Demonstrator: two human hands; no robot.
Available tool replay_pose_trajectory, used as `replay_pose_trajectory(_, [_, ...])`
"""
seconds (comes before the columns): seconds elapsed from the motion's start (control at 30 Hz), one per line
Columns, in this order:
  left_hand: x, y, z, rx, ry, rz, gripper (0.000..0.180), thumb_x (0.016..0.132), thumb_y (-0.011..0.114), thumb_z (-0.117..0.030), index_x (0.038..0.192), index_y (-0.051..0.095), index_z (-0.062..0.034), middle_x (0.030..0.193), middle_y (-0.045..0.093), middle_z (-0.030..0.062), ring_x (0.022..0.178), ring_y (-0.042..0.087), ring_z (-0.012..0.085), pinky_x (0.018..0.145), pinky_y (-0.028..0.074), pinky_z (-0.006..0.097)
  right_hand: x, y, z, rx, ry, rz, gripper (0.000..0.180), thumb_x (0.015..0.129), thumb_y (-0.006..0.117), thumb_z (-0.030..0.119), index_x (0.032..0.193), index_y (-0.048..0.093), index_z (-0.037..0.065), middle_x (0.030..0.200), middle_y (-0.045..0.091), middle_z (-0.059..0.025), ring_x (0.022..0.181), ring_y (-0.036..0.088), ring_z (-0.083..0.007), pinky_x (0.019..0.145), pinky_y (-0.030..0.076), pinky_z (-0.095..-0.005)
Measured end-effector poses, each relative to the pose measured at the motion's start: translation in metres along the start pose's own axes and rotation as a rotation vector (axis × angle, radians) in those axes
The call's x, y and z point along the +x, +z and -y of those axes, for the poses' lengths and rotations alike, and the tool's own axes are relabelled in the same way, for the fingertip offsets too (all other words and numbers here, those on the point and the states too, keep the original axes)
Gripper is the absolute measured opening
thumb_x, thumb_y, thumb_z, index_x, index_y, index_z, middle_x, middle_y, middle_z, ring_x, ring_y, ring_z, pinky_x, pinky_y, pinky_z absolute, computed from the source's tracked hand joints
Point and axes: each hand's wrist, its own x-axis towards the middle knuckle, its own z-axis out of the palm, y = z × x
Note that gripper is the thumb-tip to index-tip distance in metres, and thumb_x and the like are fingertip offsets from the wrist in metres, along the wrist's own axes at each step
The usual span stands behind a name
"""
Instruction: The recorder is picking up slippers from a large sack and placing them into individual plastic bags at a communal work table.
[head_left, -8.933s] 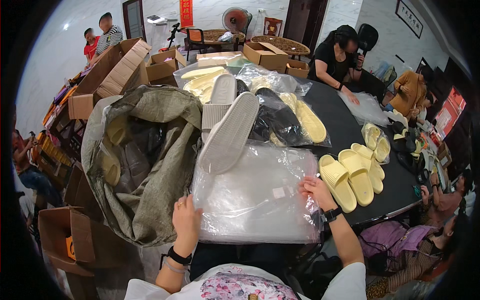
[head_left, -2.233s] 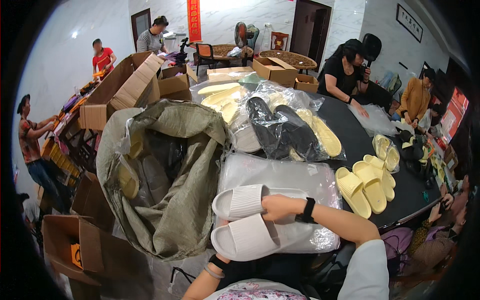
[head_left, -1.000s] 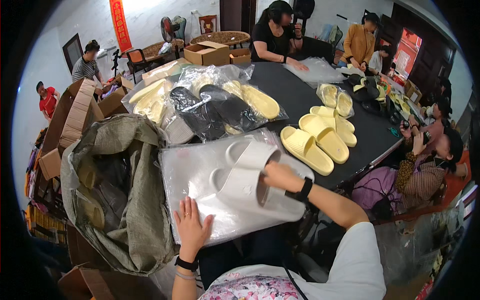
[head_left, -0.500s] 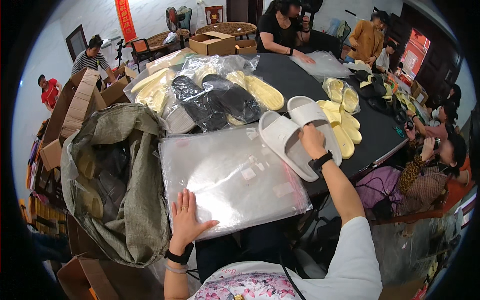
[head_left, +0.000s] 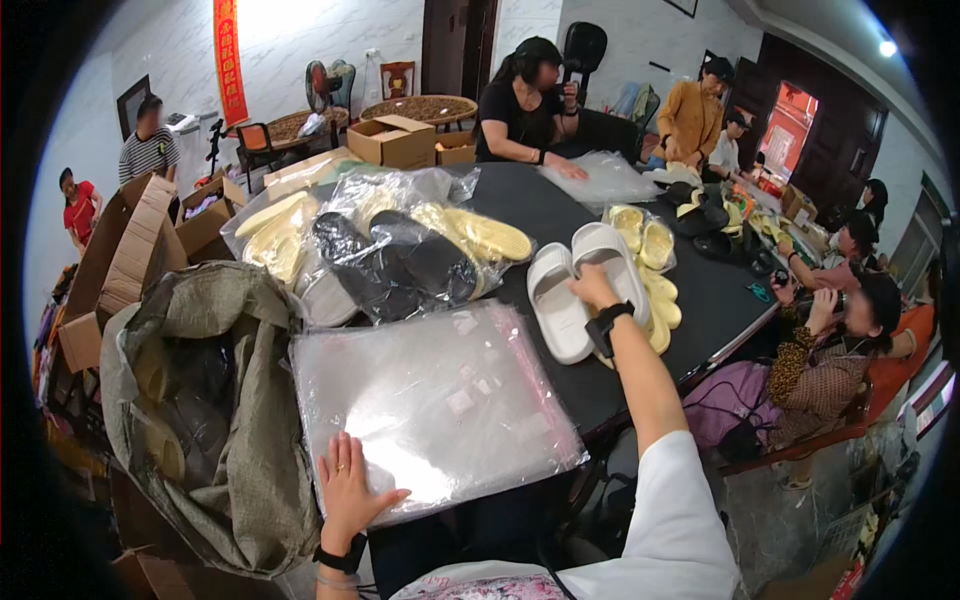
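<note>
My right hand [head_left: 597, 288] grips a pair of off-white slide sandals [head_left: 560, 325] where their inner edges meet, with the fingers closed between the straps. The pair lies soles down on the black table, just right of a stack of clear plastic bags [head_left: 420, 370]. It partly covers some pale yellow slides [head_left: 660, 300]. Flat on the stack's near left corner, my left hand [head_left: 350, 488] rests with fingers spread. Black slides [head_left: 420, 255] and yellow slides [head_left: 487, 232] in clear bags lie beyond the stack.
Left of the table, an open woven sack [head_left: 255, 430] holds bagged slides, with cardboard boxes [head_left: 125, 275] behind it. Across the table, a person in black [head_left: 520, 110] touches more clear bags [head_left: 610, 178]. Several people sit or stand along the right side, near piled black slides [head_left: 715, 240].
The off-white slides have turned straighter and come off the bag stack's right edge, with my right hand still on them. My left hand stays on the bags. The whole view has tilted up.
</note>
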Motion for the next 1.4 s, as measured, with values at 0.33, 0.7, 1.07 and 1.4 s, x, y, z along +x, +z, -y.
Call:
replay_pose_trajectory(0.33, [0.002, 0.004, 0.003, -0.011, -0.011, 0.002, 0.112, 0.06, 0.063, -0.07, 0.134, 0.029, 0.0081, 0.142, 0.024, 0.0269, 0.135, 0.019, 0.0378, 0.107, 0.012, 0.053, -0.136, -0.038, 0.187, 1.168, -0.372, 0.227, 0.028, 0.089, 0.054, 0.012, 0.115, 0.056, 0.001, 0.1, 0.061, -0.0054, 0.087, 0.058, -0.0107, 0.075, 0.047, -0.0243])
replay_pose_trajectory(0.7, [0.002, 0.011, 0.005, 0.015, 0.037, -0.074, 0.103, 0.068, 0.052, -0.074, 0.134, 0.032, 0.0027, 0.141, 0.029, 0.0217, 0.134, 0.022, 0.0343, 0.107, 0.017, 0.05, -0.162, 0.091, 0.221, 0.66, -0.913, 0.241, 0.022, 0.079, 0.059, 0.01, 0.099, 0.062, 0.003, 0.1, 0.06, -0.0146, 0.093, 0.057, -0.0303, 0.083, 0.046, -0.0371])
replay_pose_trajectory(1.07, [-0.011, -0.14, 0.053, -1.067, -0.178, -0.096, 0.056, 0.087, 0.059, -0.032, 0.132, 0.04, -0.0034, 0.132, 0.046, 0.0126, 0.125, 0.04, 0.0228, 0.102, 0.032, 0.036, -0.152, 0.073, 0.211, 1.097, -0.386, 0.707, 0.02, 0.091, 0.048, 0.01, 0.103, 0.061, 0.0, 0.101, 0.06, -0.007, 0.092, 0.057, -0.0157, 0.083, 0.043, -0.0252])
replay_pose_trajectory(1.4, [0.106, -0.099, 0.261, -0.441, -0.438, -0.195, 0.044, 0.081, 0.059, -0.005, 0.123, 0.049, 0.0026, 0.126, 0.051, 0.0162, 0.116, 0.047, 0.0244, 0.095, 0.038, 0.033, -0.116, 0.093, 0.161, 1.893, 0.123, 0.886, 0.032, 0.095, 0.042, 0.021, 0.116, 0.049, -0.001, 0.101, 0.059, -0.0139, 0.086, 0.056, -0.0184, 0.08, 0.045, -0.0307])
